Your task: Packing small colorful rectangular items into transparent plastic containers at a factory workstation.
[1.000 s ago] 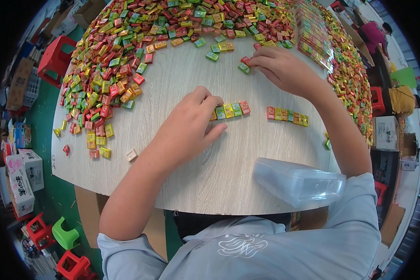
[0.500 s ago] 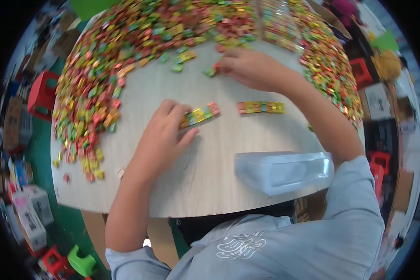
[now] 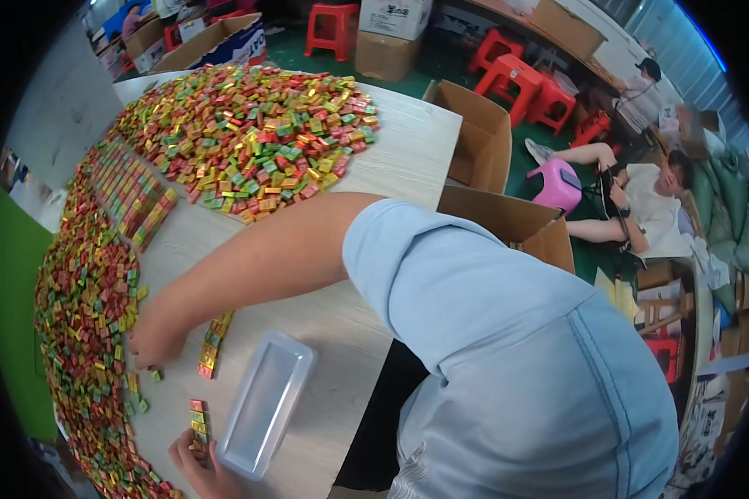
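Note:
Near the lower edge my left hand [image 3: 201,471] has its thumb and fingers closed about the lower end of a short row of wrapped candies [image 3: 198,413]. My right hand [image 3: 158,337] reaches down at the edge of a large heap of small foil-wrapped candies [image 3: 91,308], its fingers bent together; anything in them is hidden. A loose green candy [image 3: 156,376] lies by its fingertips. Between that hand and the tray is a second row of candies [image 3: 211,349], partly covered by my forearm. The clear plastic tray [image 3: 266,399] stands beside both rows.
Another candy heap [image 3: 258,137] covers the far part of the table [image 3: 416,125]. A block of candies in neat rows [image 3: 125,183] lies beside it. Open cardboard boxes [image 3: 478,137] stand against the table edge. Beyond are red stools [image 3: 512,83] and a seated person [image 3: 641,195] near a pink stool [image 3: 553,187].
The view has swung far to the right, bringing the floor, boxes and seated person into sight. My left hand stays at its candy row; my right hand remains by the heap.

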